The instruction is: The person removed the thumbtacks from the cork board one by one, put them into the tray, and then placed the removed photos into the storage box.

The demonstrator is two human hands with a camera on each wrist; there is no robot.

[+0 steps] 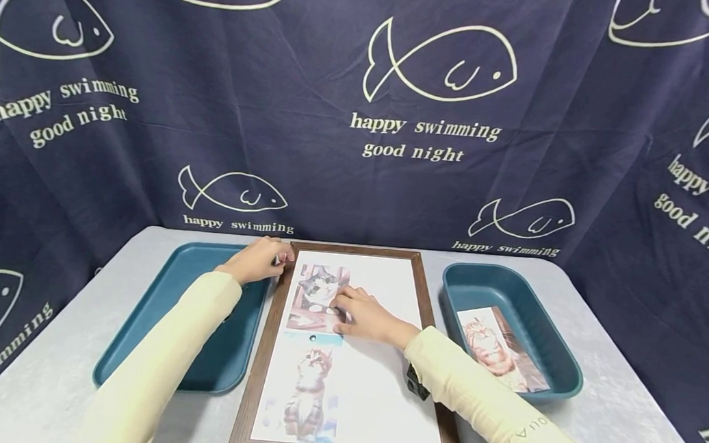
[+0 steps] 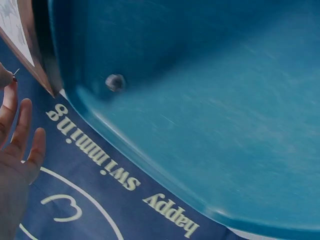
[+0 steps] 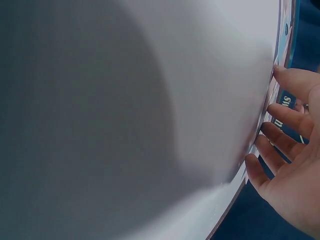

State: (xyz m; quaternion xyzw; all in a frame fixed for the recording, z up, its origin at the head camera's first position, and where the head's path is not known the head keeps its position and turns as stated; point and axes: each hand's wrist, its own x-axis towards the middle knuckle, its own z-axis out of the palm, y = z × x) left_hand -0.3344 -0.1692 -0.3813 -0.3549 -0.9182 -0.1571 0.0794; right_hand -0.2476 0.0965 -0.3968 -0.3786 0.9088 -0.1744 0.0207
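Observation:
My left hand (image 1: pixel 260 261) is over the top left corner of the brown-framed white board (image 1: pixel 386 388). In the left wrist view its thumb and forefinger pinch a small pin (image 2: pixel 16 73) with a thin pointed shaft; the other fingers are spread. My right hand (image 1: pixel 368 316) rests its fingertips on the right edge of a photo of a grey and white cat (image 1: pixel 318 286), which lies on the upper left of the board. Below that photo is another one, of a kitten with raised paws (image 1: pixel 308 390). A round tack head (image 1: pixel 313 338) sits at its top edge.
To the left lies a shallow blue tray (image 1: pixel 195 382) with a small round metallic piece (image 2: pixel 115 82) in it. A deeper blue bin (image 1: pixel 547 331) on the right holds cat photos (image 1: pixel 494 348). A dark fish-print curtain (image 1: pixel 310 143) hangs behind the grey table (image 1: pixel 611 432).

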